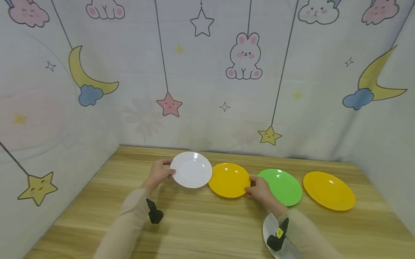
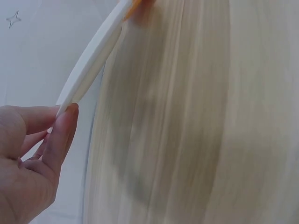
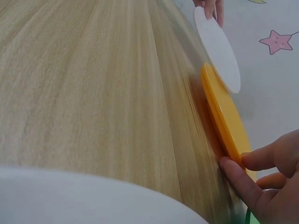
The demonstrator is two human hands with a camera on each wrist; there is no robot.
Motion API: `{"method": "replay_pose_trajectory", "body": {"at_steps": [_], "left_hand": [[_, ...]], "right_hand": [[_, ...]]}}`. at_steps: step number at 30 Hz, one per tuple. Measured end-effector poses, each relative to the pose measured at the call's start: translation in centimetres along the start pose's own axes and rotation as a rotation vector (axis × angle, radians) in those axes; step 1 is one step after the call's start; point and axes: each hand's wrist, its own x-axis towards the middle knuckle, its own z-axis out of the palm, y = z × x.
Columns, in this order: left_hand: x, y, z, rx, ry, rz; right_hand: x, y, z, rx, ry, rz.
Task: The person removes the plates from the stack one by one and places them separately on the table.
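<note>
My left hand [image 1: 159,173] pinches the left rim of a small white plate [image 1: 191,170], thumb on one face and fingers on the other. In the left wrist view that plate [image 2: 88,63] is tilted and held above the wood. The right hand [image 1: 259,189] pinches the right rim of an orange-yellow plate [image 1: 229,180]. From the right wrist view this yellow plate [image 3: 226,116] is tilted, with its far end close to or touching the white plate [image 3: 218,49]; I cannot tell which. A green plate [image 1: 282,187] lies just right of the right hand, partly behind it.
Another orange-yellow plate [image 1: 329,191] lies at the right on the wooden table [image 1: 203,229]. A larger white plate [image 1: 285,250] lies near the front, partly under the right forearm. A patterned cloth wall [image 1: 209,87] stands behind the table and along both sides.
</note>
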Motion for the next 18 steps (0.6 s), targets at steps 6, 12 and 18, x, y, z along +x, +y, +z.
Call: {"method": "replay_pose_trajectory", "body": {"at_steps": [6, 12, 18], "left_hand": [[-0.3, -1.2, -1.5, 0.035, 0.059, 0.006], [-0.6, -2.2, -2.1, 0.096, 0.071, 0.021], [-0.6, -2.7, -2.1, 0.085, 0.050, -0.017]], "right_hand": [[0.0, -0.1, 0.0, 0.004, -0.001, -0.001], [0.1, -0.1, -0.1, 0.002, -0.006, 0.008], [0.1, 0.0, 0.0, -0.010, -0.004, -0.008]]}}
